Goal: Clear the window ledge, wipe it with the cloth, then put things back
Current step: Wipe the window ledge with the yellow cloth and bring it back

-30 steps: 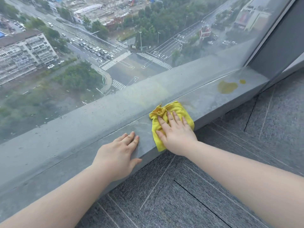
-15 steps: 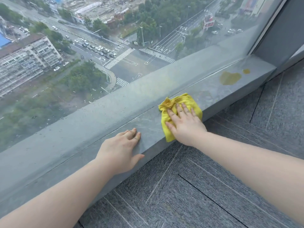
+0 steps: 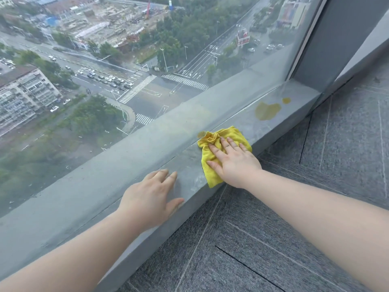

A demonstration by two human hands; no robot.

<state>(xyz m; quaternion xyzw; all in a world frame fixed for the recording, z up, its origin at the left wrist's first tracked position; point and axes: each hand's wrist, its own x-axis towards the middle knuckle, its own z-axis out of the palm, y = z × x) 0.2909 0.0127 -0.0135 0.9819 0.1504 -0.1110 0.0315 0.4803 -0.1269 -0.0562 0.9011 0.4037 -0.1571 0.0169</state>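
Indoors, pressing a crumpled yellow cloth (image 3: 219, 144) flat against a grey stone window ledge (image 3: 130, 186) with the right hand (image 3: 233, 161), fingers spread wide and laid open on top of the fabric rather than curled around it, the cloth bunching up just beyond the fingertips and hanging slightly over the ledge's front edge beside the thumb. Bracing alongside with the left hand (image 3: 151, 199), palm down and open on bare stone, fingers loosely together and pointing toward the glass, thumb lying along the front edge, holding nothing, sitting near the right hand but not touching it or the cloth. Leaving a yellowish puddle (image 3: 267, 110) and a smaller yellow spot (image 3: 286, 100) further along the ledge, well beyond the right hand's fingertips toward the window frame (image 3: 336, 39) in the corner. Showing pale smears on the stone between the two hands. Overlooking, through the window pane (image 3: 126, 60) ahead of both hands, a street crossing far below. Spreading under both forearms, grey carpet tiles (image 3: 273, 249).
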